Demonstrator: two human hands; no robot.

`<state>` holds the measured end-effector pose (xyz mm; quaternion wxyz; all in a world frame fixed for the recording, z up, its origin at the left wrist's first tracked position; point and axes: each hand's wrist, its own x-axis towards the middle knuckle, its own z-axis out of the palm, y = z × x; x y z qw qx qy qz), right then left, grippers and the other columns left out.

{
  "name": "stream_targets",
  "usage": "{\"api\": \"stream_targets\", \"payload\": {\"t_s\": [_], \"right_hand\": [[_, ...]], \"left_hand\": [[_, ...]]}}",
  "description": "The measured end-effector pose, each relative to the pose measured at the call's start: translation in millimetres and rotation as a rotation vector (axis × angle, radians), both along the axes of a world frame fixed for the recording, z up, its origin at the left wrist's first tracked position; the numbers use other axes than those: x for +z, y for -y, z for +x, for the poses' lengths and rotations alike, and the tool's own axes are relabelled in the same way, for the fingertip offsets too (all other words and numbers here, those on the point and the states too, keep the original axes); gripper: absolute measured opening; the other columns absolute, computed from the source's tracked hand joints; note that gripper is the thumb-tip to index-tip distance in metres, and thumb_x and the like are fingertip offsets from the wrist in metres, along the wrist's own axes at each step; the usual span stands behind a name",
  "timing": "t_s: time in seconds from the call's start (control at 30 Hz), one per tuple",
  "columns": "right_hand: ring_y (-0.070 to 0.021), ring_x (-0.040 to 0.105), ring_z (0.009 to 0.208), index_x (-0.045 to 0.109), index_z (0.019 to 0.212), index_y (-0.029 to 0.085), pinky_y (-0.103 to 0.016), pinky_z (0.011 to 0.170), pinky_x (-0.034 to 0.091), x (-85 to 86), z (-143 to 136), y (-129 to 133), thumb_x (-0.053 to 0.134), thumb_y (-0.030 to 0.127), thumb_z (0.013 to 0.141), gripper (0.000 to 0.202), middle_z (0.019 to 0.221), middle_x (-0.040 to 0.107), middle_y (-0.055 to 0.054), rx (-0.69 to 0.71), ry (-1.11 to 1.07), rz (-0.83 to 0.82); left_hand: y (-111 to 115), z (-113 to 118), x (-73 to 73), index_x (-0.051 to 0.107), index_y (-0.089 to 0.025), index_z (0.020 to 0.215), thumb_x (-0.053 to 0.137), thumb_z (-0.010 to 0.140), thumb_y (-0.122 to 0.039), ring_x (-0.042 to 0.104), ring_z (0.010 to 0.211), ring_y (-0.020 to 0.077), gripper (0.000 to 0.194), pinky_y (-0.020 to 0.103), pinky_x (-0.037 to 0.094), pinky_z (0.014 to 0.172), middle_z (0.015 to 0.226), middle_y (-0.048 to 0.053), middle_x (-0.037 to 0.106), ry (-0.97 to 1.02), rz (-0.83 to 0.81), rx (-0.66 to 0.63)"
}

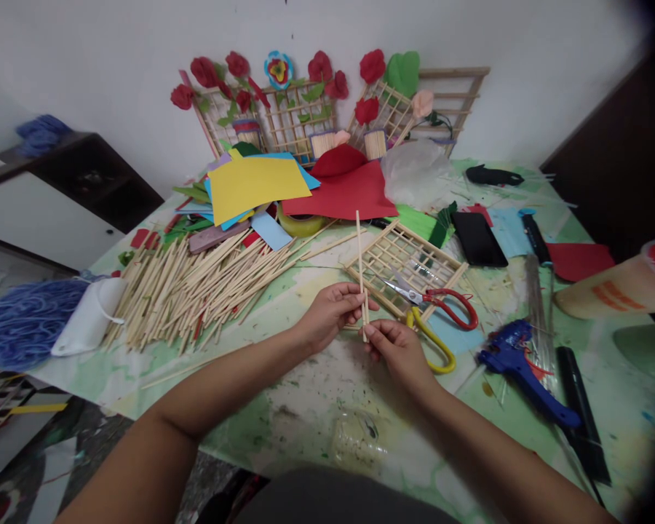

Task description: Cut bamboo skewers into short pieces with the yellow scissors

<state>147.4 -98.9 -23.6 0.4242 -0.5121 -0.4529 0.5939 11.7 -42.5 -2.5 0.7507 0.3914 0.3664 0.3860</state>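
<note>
1. Green-stained tablecloth (284,407) spread beneath the stick lattice (407,266).
2. Two slender wooden sticks (359,251) crossed the stick lattice's left corner in view, long axis pointing away from the person.
3. Left hand (334,314) pinched them farther up, right hand (399,351) their near end, nearside of the stick lattice.

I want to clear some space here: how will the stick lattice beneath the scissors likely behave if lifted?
The stick lattice should probably stay fairly stiff, with its crossed bars framed at the edges. It looks light for its size, being mostly gaps. The scissors lie across it, so they may slide if it tilts.
</note>
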Motion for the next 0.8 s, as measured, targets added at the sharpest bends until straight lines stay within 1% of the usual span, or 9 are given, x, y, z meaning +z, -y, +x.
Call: {"api": "stream_targets", "payload": {"t_s": [0.17, 0.33, 0.47, 0.6, 0.67, 0.8], "right_hand": [[-0.0091, 0.04, 0.046, 0.052, 0.06, 0.017, -0.023, 0.046, 0.031, 0.7, -1, 1, 0.055, 0.047, 0.075, 0.034, 0.052, 0.049, 0.002, 0.006, 0.066, 0.063], [-0.0095, 0.038, 0.049, 0.051, 0.061, 0.017, -0.023, 0.047, 0.029, -1.9, -3, 3, 0.051, 0.044, 0.08, 0.032, 0.054, 0.046, 0.003, 0.018, 0.143, 0.133], [-0.0094, 0.038, 0.048, 0.051, 0.062, 0.018, -0.023, 0.046, 0.029, -5.2, -3, 5, 0.049, 0.042, 0.082, 0.032, 0.054, 0.046, 0.003, 0.031, 0.182, 0.14], [-0.0092, 0.039, 0.049, 0.053, 0.063, 0.017, -0.023, 0.047, 0.031, -3.3, -2, 5, 0.05, 0.041, 0.082, 0.031, 0.055, 0.048, 0.002, 0.023, 0.192, 0.146], [-0.0094, 0.041, 0.049, 0.057, 0.068, 0.017, -0.022, 0.047, 0.033, -0.7, -2, 4, 0.051, 0.04, 0.082, 0.028, 0.056, 0.05, 0.002, 0.019, 0.171, 0.145], [-0.0104, 0.045, 0.051, 0.064, 0.088, 0.016, -0.023, 0.048, 0.037, 2.1, -3, 4, 0.051, 0.039, 0.081, 0.028, 0.059, 0.054, 0.001, 0.04, 0.118, 0.151]], "left_hand": [[0, 0, -1.3, 0.06, -0.011, 0.085, 0.071, 0.068, -0.028, 0.043, 0.05, 0.0024, 0.026, 0.015, 0.033, 0.047, 0.077, 0.006, 0.067, -0.055, 0.007, -0.005], [1, 1, -2.9, 0.061, -0.009, 0.082, 0.07, 0.069, -0.031, 0.042, 0.049, 0.0023, 0.026, 0.015, 0.032, 0.047, 0.073, 0.005, 0.065, -0.092, 0.013, -0.021], [2, 2, -3.9, 0.063, -0.009, 0.08, 0.068, 0.07, -0.034, 0.041, 0.048, 0.0024, 0.027, 0.016, 0.029, 0.045, 0.071, 0.004, 0.064, -0.135, 0.052, -0.042], [0, 1, -4.6, 0.063, -0.009, 0.072, 0.069, 0.069, -0.036, 0.04, 0.047, 0.0023, 0.028, 0.017, 0.026, 0.044, 0.068, 0.003, 0.062, -0.141, 0.053, -0.061], [-2, -1, -3.7, 0.062, -0.009, 0.071, 0.069, 0.069, -0.037, 0.039, 0.047, 0.0018, 0.028, 0.017, 0.026, 0.044, 0.068, 0.003, 0.061, -0.117, 0.031, -0.037], [-9, -3, 0.3, 0.062, -0.009, 0.071, 0.071, 0.067, -0.033, 0.038, 0.046, 0.0005, 0.026, 0.015, 0.025, 0.042, 0.066, 0.001, 0.059, -0.044, -0.052, 0.052]]}}
